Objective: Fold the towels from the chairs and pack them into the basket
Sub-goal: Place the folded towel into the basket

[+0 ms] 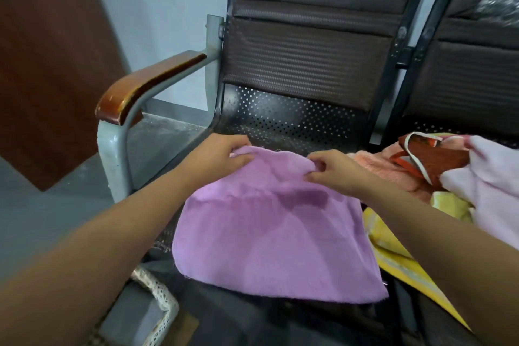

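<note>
Purple towel (275, 233) lies on left chair seat (280, 118), far edge pinched by left hand (222, 157) and right hand (334, 174); risk: near edge seems to overhang, uneven pull could skew the fold or drag it off

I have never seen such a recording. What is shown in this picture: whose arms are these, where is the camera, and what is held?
There is no machine here. The one picture comes from a camera worn on a person's head, looking down, so both arms are that person's own. The left hand and the right hand each pinch the far edge of a purple towel, which spreads from the perforated chair seat toward the person. On the next seat, to the right, lies a heap of cloths, among them a pink towel, a pale towel and a yellow towel. No basket shows clearly.
</note>
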`<state>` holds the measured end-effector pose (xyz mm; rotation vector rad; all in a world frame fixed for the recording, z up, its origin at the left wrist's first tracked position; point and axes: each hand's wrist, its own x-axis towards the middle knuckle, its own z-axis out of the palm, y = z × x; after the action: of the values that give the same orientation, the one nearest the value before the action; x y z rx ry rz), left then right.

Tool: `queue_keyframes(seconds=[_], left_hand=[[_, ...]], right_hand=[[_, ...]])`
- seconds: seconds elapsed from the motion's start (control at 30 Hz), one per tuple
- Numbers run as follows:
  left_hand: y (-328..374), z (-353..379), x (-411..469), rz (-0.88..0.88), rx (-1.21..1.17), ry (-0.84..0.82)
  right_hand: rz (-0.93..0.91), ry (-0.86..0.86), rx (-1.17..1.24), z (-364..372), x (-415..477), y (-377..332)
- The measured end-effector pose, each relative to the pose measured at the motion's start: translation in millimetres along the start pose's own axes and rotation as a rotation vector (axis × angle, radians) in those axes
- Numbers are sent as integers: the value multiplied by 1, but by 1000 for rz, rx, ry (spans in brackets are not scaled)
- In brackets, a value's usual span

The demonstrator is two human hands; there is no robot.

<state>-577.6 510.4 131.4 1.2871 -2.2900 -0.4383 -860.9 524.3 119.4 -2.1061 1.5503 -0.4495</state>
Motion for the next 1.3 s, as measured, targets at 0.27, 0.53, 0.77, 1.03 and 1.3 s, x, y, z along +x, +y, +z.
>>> queue_keyframes(seconds=[0.27,0.53,0.77,1.03,1.3], left_hand=[[1,-22,-42,-154,9,-580],[-12,-18,-41,-271,-215,-463],[-42,23,33,-288,-10,-232],[-94,98,80,-134,205,-402],[-105,111,78,-123,244,-350]], right_hand=[[190,-214,631,-8,-53,9],[299,-332,358,-5,-53,28],[295,99,-19,5,-10,61],[199,60,-297,47,44,108],[254,-5,-285,50,61,121]])
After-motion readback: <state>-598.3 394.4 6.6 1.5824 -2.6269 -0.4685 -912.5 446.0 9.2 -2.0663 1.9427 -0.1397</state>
